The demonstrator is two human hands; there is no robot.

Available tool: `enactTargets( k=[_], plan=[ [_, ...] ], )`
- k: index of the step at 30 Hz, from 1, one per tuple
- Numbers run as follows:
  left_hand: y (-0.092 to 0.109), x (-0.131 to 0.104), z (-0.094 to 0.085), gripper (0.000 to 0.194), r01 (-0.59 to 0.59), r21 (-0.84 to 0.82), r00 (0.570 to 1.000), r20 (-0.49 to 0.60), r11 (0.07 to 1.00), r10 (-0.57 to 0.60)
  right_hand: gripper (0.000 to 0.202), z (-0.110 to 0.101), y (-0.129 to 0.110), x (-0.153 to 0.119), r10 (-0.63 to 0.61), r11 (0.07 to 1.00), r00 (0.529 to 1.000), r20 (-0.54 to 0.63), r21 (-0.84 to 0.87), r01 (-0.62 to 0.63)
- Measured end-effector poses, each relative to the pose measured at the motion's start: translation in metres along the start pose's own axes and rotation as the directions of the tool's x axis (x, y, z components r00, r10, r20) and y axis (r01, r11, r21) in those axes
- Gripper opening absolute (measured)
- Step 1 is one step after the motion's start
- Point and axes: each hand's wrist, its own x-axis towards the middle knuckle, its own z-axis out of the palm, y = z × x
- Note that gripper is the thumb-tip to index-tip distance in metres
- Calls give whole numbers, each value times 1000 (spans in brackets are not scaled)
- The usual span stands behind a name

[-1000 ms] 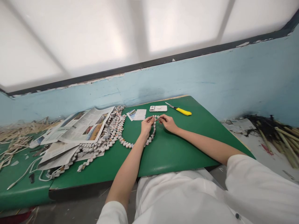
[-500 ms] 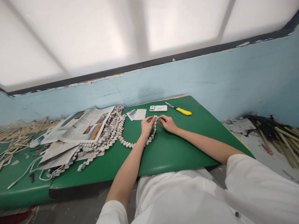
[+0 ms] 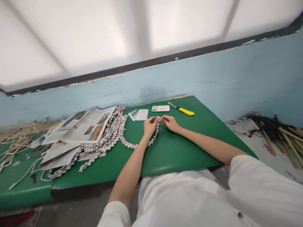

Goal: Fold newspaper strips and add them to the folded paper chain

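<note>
Nr green table's (image 3: 187, 138) front edge, open rt side, hands (image 3: 150, 126) pinch folded-paper chain (image 3: 156, 134).

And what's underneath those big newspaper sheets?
Zigzag paper chains stick out past the right and lower edges of the newspaper sheets, on the green tabletop. Whatever lies under the middle is covered, so I can't tell.

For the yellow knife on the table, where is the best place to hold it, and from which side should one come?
Probably the middle of the knife's handle, coming from the near right side. The handle is the thicker part and points right and slightly toward the person, while the thin blade points away to the left.
</note>
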Motion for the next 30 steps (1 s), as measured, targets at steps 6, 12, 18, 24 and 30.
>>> enactTargets(
  k=[6, 12, 18, 24, 30],
  plan=[
    [5, -1, -1, 36, -12, 43, 999, 50, 999, 10, 24, 0, 3, 0, -25, 1000, 1000, -17, -17, 25],
    [11, -2, 1, 33, 41, -125, 998, 44, 991, -36, 23, 2, 5, 0, -22, 999, 995, -96, -25, 20],
    [12, -2, 2, 35, 95, -193, 995, 7, 977, -95, 24, 7, 5, 0, -24, 999, 988, -152, -41, 18],
    [5, -1, 3, 34, 73, -171, 997, -4, 983, -75, 24, 12, -4, -2, -15, 997, 980, -201, -71, 0],
    [0, 2, 4, 38, 76, -210, 997, 42, 975, -69, 24, 9, -5, -1, -6, 999, 983, -184, -48, -3]
  ],
)
